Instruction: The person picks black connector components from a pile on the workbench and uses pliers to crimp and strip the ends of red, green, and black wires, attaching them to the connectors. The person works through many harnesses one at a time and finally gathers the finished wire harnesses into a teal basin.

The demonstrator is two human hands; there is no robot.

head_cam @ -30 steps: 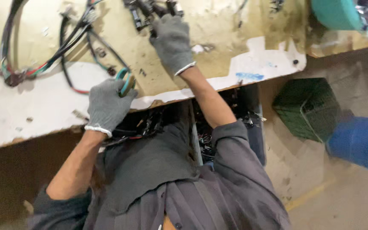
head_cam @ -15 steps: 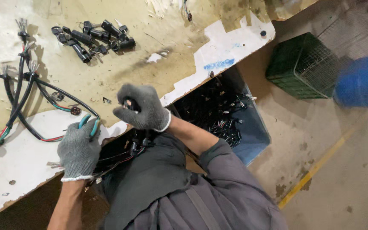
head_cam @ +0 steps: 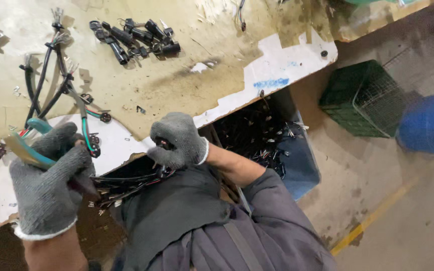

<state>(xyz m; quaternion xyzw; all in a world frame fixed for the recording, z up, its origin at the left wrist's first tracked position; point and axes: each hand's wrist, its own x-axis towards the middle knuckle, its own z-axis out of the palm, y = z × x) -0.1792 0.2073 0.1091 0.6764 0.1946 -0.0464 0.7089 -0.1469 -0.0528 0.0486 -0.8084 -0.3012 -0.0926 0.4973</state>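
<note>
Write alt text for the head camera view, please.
A person's grey-gloved left hand grips teal-handled pliers while the gloved right hand pinches a small black part at the edge of a stained workbench strewn with wire harnesses and black connectors.

Left hand (head_cam: 46,188), gloved, raised at lower left with fingers (head_cam: 69,155) curled shut in a fist, forearm bare below the cuff. Right hand (head_cam: 177,140), gloved, held at centre with fingers pinched closed; its forearm runs back to a grey sleeve.
</note>
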